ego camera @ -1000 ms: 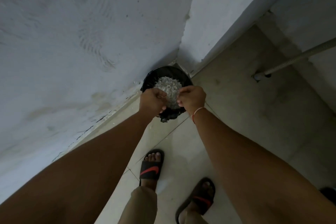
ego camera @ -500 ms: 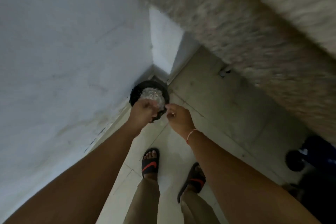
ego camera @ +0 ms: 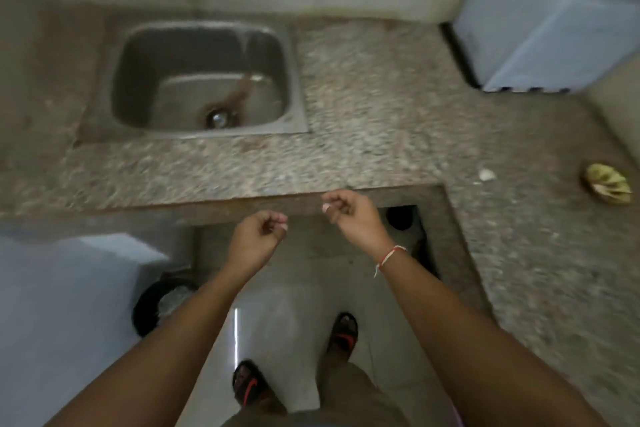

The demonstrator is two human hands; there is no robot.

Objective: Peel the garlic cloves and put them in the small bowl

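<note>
I am turning back from the black bin [ego camera: 149,305], now low at my left with the papery skins in it, and facing the granite counter [ego camera: 363,135] and steel sink [ego camera: 207,76]. My left hand [ego camera: 258,236] and right hand [ego camera: 353,215] are hanging loosely curled, holding nothing. Skins look dumped; no garlic cloves or small bowl are showing.

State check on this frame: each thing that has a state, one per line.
left hand: fingers loosely curled, holds nothing visible
right hand: fingers loosely curled, holds nothing visible
sink: no water standing, drain uncovered
bin: on the floor, open, pale scraps inside
white scrap: lying loose on the counter
</note>
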